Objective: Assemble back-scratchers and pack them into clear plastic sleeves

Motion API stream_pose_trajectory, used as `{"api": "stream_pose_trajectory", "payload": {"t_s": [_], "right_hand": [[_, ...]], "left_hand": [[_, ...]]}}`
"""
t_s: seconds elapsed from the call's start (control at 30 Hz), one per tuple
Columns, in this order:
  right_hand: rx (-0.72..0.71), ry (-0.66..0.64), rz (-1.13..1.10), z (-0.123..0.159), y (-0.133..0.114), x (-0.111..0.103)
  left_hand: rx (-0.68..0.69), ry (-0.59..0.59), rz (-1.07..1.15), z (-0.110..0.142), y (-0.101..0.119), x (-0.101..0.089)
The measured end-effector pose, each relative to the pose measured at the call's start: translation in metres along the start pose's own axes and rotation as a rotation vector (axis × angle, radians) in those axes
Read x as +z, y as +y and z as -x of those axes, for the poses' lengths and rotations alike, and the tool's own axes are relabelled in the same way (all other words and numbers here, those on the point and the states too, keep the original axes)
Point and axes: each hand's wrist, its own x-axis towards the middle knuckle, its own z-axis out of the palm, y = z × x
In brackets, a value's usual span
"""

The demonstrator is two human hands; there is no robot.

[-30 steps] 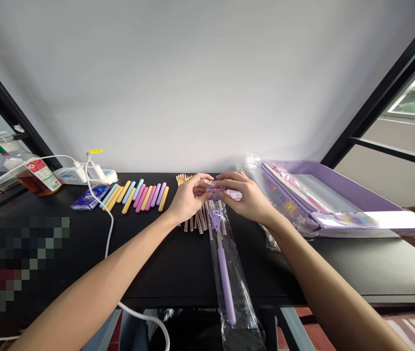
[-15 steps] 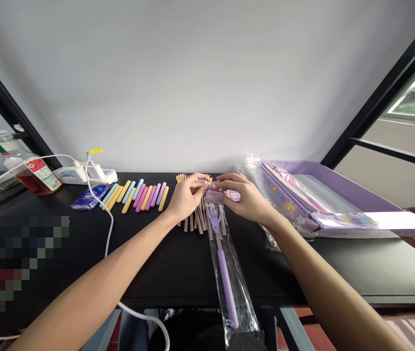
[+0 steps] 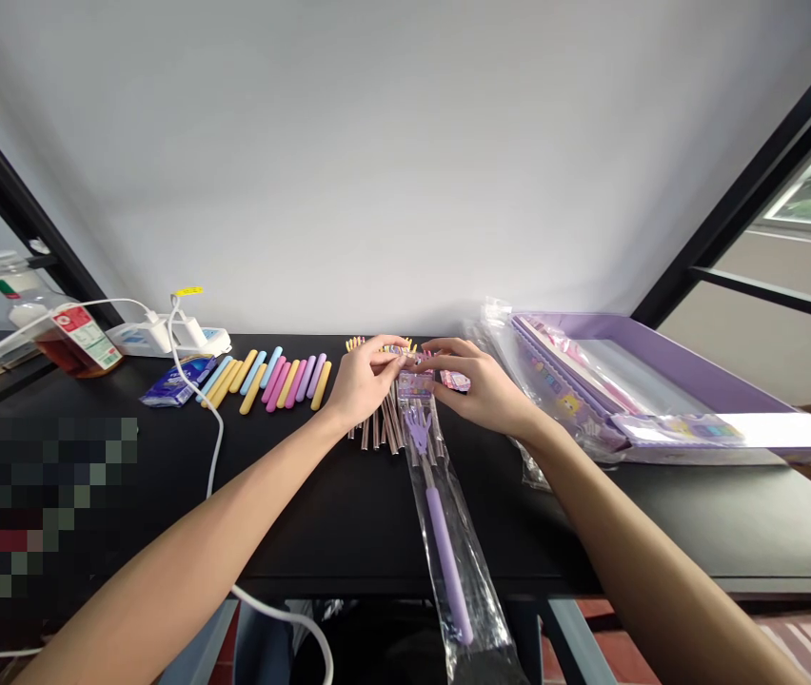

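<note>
A purple back scratcher (image 3: 445, 552) with a hand-shaped head lies in a long clear plastic bag (image 3: 481, 580), its lower end hanging past the table edge. At the bag's top is a printed purple card (image 3: 416, 384). My left hand (image 3: 366, 385) pinches the bag's top edge, thumb against fingers. From the other side my right hand (image 3: 481, 385) grips the same edge, fingertips close to the left ones. Small pink printed cards (image 3: 455, 381) lie under my right hand. Behind and beneath the bag are several metal back-scratcher rods (image 3: 385, 428), partly hidden by my hands.
Coloured handles (image 3: 277, 385) lie in a row at left, beside a blue packet (image 3: 177, 382). Farther left are a white power strip (image 3: 212, 341), a bottle of brown liquid (image 3: 69, 333) and a white cable (image 3: 214, 457). A purple box (image 3: 691, 357) and plastic bags (image 3: 495, 333) lie right.
My fingertips have shifted slightly at the bag's top, and the printed card now lies flatter and shows more. The bag's lower end has moved a little right.
</note>
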Motion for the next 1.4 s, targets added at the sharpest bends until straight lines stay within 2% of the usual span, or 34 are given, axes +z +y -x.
{"api": "stream_pose_trajectory", "payload": {"t_s": [0.1, 0.2, 0.27, 0.4, 0.6, 0.83, 1.03, 1.2, 1.27, 1.33, 1.4], "right_hand": [[0.065, 0.080, -0.077, -0.002, -0.002, -0.006], [0.199, 0.106, -0.105, -0.004, -0.002, -0.007], [0.264, 0.058, -0.092, -0.003, -0.001, -0.005], [0.302, -0.055, -0.079, -0.002, 0.001, 0.000], [0.411, -0.069, -0.222, -0.003, 0.002, 0.001], [0.406, 0.072, -0.426, -0.005, 0.005, -0.001], [0.398, 0.093, -0.535, -0.005, 0.002, -0.004], [0.408, 0.152, -0.560, -0.006, -0.001, -0.005], [0.448, 0.162, -0.572, -0.006, -0.004, -0.008], [0.504, 0.091, -0.583, -0.006, -0.006, -0.012], [0.519, -0.093, -0.574, -0.005, -0.008, -0.016]], "left_hand": [[-0.013, 0.008, 0.073, 0.000, 0.001, 0.001], [-0.007, -0.003, 0.052, 0.001, 0.004, 0.001], [0.008, -0.021, 0.024, 0.002, 0.005, 0.001], [0.031, -0.069, 0.039, 0.002, 0.000, 0.002], [0.021, -0.085, 0.052, 0.002, -0.003, 0.004], [0.114, -0.225, -0.186, 0.005, -0.001, -0.001], [0.120, -0.282, -0.174, 0.007, -0.001, -0.001], [0.096, -0.260, -0.031, 0.007, 0.002, 0.001], [0.064, -0.205, 0.029, 0.006, 0.006, 0.002], [0.032, -0.100, 0.062, 0.005, 0.009, 0.002], [0.014, 0.023, 0.091, 0.004, 0.011, 0.001]]}}
